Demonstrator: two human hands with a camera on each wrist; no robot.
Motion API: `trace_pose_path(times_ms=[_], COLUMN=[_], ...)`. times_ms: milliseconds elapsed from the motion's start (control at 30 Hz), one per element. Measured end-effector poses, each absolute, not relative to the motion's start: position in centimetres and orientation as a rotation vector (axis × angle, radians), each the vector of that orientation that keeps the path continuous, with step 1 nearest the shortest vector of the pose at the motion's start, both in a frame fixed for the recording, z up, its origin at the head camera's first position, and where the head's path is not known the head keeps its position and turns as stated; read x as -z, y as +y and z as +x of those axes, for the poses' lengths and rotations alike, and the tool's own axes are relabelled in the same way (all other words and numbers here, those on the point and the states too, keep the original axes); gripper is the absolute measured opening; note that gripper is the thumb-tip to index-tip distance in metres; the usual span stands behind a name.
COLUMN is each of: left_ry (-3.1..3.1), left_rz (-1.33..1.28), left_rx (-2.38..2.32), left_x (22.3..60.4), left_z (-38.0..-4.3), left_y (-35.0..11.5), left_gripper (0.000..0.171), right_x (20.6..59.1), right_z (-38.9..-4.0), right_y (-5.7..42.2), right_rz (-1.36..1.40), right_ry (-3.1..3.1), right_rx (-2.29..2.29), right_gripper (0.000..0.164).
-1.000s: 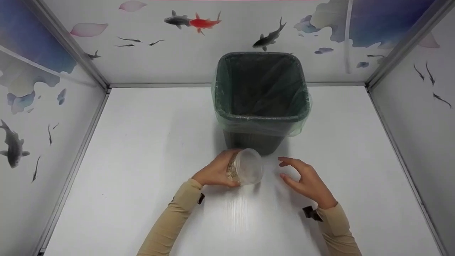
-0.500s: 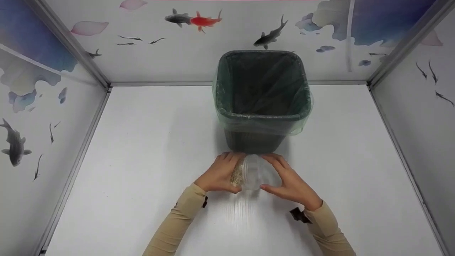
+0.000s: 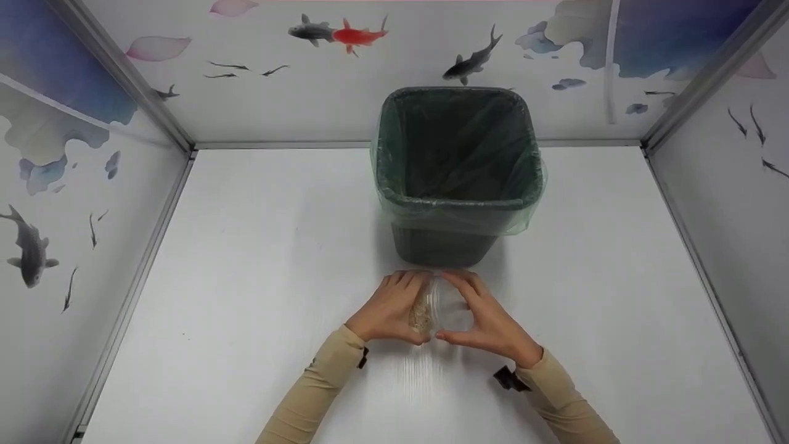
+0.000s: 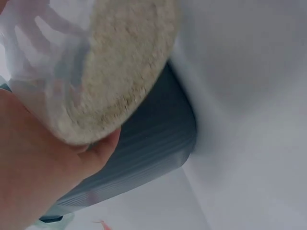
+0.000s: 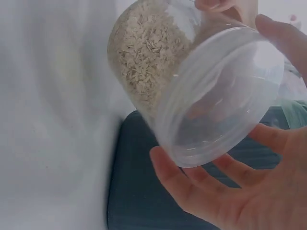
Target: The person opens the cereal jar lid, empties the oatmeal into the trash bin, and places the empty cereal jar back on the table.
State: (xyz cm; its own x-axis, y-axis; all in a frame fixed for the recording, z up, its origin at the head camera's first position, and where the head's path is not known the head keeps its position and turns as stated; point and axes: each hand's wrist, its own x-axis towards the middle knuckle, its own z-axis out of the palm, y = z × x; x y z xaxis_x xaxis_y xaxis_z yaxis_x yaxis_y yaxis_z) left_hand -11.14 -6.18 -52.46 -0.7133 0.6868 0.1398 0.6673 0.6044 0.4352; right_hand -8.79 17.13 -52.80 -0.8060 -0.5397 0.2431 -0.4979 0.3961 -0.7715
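Note:
A clear plastic jar (image 3: 421, 316) lies tilted on its side in front of the bin, held above the table. Pale dry flakes (image 5: 147, 50), perhaps oats, fill its lower part. My left hand (image 3: 389, 313) grips the jar body, fingers on the far side and thumb on the near side. The jar's translucent round lid (image 5: 230, 96) faces my right hand (image 3: 491, 322), whose fingers and thumb curl round its rim. In the left wrist view the jar's base (image 4: 127, 67) fills the top, and the lid is hidden there.
A dark bin (image 3: 445, 245) with a green translucent liner (image 3: 459, 219) stands just beyond both hands. White table surface (image 3: 277, 246) spreads on both sides. Panels with painted fish enclose the back and sides, such as the back wall (image 3: 246, 111).
My right hand has come in from the right and taken hold of the lid. Both hands and the jar have shifted slightly nearer to me, and the lid has turned further rightward.

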Motion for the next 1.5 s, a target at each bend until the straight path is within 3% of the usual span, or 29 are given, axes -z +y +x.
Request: trace_pose_path(times_ms=[500, 833, 1333, 1500], left_ry=[2.695, 2.650, 2.397, 2.332], left_rz=[1.392, 1.418, 1.472, 1.459], left_rx=[-0.749, -0.738, -0.884, -0.917], left_x=[53.2, 52.2, 52.1, 52.2], left_z=[-11.8, -11.7, -12.5, -12.4], left_y=[-6.7, -6.4, -5.8, -6.0], left_gripper=[0.102, 0.098, 0.105, 0.100], right_x=[52.8, 52.7, 51.5, 51.1], right_z=[-8.1, -7.9, -7.7, -7.6], right_y=[17.0, 17.4, 18.0, 18.3], right_rz=[-1.274, -1.387, -1.637, -1.715], right_ry=[2.724, 2.773, 2.804, 2.730], right_rx=[1.188, 1.073, 0.861, 0.803], right_gripper=[0.096, 0.097, 0.104, 0.099])
